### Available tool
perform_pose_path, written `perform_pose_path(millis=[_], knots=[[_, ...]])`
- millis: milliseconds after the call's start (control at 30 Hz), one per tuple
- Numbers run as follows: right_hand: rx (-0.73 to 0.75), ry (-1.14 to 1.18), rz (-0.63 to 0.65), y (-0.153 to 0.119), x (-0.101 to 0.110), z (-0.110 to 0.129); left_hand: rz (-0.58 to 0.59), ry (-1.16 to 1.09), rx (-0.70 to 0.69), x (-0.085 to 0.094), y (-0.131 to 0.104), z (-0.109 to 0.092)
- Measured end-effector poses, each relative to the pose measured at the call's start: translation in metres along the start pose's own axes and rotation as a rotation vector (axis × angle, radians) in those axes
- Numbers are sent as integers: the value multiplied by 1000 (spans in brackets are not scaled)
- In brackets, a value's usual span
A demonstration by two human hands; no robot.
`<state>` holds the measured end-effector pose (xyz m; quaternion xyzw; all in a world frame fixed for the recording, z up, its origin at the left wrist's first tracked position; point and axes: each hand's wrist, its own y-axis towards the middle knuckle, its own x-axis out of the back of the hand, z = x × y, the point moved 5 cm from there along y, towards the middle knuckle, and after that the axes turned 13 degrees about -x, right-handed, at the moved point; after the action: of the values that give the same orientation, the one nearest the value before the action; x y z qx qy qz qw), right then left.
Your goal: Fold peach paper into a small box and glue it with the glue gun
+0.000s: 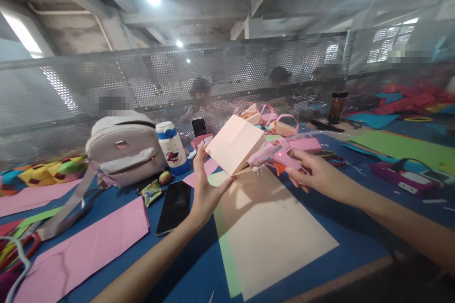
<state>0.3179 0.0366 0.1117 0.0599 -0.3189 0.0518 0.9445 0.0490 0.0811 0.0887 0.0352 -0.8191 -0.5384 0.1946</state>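
Note:
In my left hand point(208, 189) is a cream paper box point(234, 142), tilted and held up between thumb and fingers. My right hand point(307, 170) is wrapped round the handle of a pink glue gun point(272, 154) with an orange trigger and a small lit red light. The gun's nozzle points left and is at the lower right edge of the box; whether it touches cannot be made out. Below both hands, a large cream paper sheet point(284, 232) lies over a light green sheet point(227, 246) on the blue table.
To the left are a pale backpack point(124, 147), a white-and-blue bottle point(172, 149), a black phone point(174, 208) and pink paper point(88, 251). Behind the box lie several paper pieces with handles point(284, 125). A purple device point(405, 175) sits at right. A perforated metal screen point(220, 66) runs across the back.

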Motion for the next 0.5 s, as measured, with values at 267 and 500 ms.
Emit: perform_pose_path(millis=[267, 500], knots=[[-14, -9, 1, -1, 3, -4, -2, -5, -9, 1, 3, -4], [-8, -21, -17, -3, 5, -3, 2, 7, 10, 2, 3, -4]])
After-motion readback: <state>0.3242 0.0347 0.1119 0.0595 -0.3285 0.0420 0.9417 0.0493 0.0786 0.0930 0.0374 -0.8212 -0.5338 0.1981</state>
